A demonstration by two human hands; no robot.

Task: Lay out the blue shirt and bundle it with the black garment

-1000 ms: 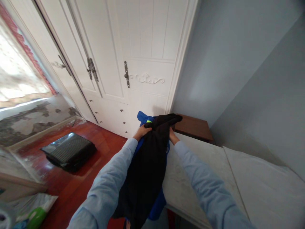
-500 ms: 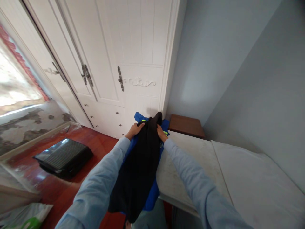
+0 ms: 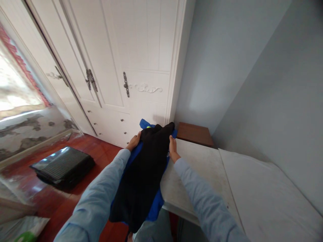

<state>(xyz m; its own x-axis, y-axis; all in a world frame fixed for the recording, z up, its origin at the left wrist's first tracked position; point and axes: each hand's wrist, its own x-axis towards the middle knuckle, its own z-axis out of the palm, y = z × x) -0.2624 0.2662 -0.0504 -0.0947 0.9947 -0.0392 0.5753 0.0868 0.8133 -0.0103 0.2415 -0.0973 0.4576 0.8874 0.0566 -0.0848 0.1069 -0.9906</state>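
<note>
Left hand (image 3: 134,142) closed on the near-left edge of a black-and-blue garment (image 3: 145,171), fingers curled into the cloth just below its top corner. Right hand (image 3: 173,148) pressed flat along the garment's right edge, fingers extended and laid against the blue lining, thumb side toward the mattress (image 3: 199,164); gripping or merely resting, cannot tell. Garment draped lengthwise from the corner of the mattress toward the camera, black outer layer on top, blue layer showing at both sides and at the far tip, with a small yellow-green mark near that tip. Lower end hanging off the mattress edge between the two light-blue sleeves (image 3: 101,198). Behind the garment, a white wardrobe (image 3: 141,60) with dark metal handles and small drawer knobs. To the right of it, a brown wooden nightstand (image 3: 194,134) touching the head of the mattress. On the red wooden floor (image 3: 101,153) at left, a black suitcase (image 3: 63,166) lying flat, well apart from the hands.
</note>
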